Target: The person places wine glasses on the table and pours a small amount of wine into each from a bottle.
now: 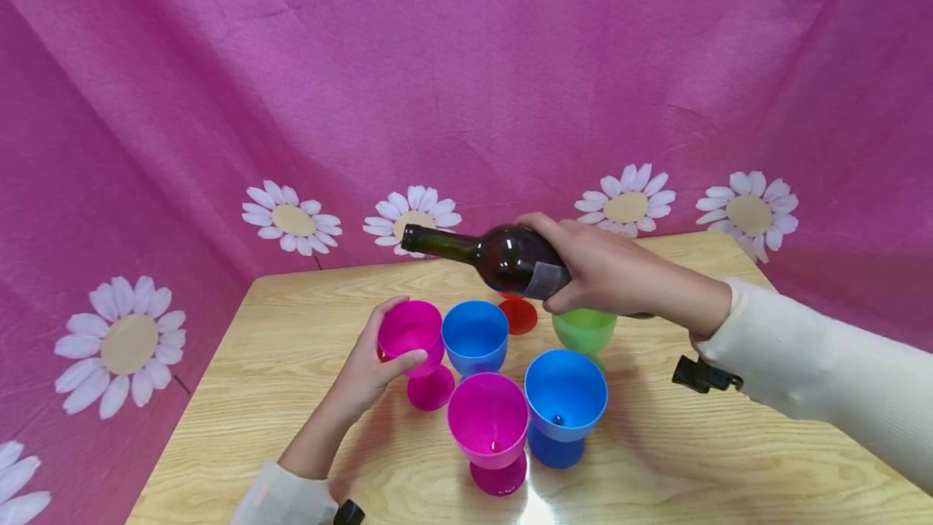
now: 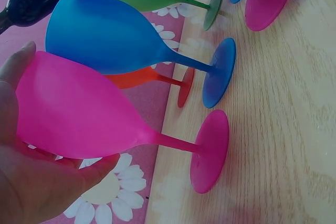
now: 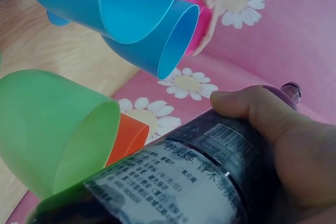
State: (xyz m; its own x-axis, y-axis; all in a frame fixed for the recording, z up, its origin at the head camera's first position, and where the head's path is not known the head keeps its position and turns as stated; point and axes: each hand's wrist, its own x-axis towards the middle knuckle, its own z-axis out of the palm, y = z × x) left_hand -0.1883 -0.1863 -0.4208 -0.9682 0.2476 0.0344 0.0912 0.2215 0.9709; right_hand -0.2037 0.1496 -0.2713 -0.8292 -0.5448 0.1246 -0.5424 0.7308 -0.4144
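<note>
My left hand point(image 1: 364, 367) grips the bowl of a pink goblet point(image 1: 412, 332) on the left of the table, thumb near the front of its rim. In the left wrist view that pink goblet point(image 2: 79, 108) has its round foot close to the wood. My right hand point(image 1: 605, 270) holds a dark glass wine bottle point(image 1: 510, 259) round its body, with a printed label point(image 3: 173, 182) showing in the right wrist view. The bottle lies nearly level above the goblets, its neck pointing left, and its mouth is over the area behind the held goblet.
Beside the held goblet stands a blue goblet point(image 1: 475, 339). Nearer are another pink goblet point(image 1: 487, 420) and a second blue one point(image 1: 564, 395). A green goblet point(image 1: 585, 330) and a red goblet point(image 1: 518, 317) are partly hidden below the bottle and right hand. A pink daisy-print cloth point(image 1: 466, 104) hangs behind.
</note>
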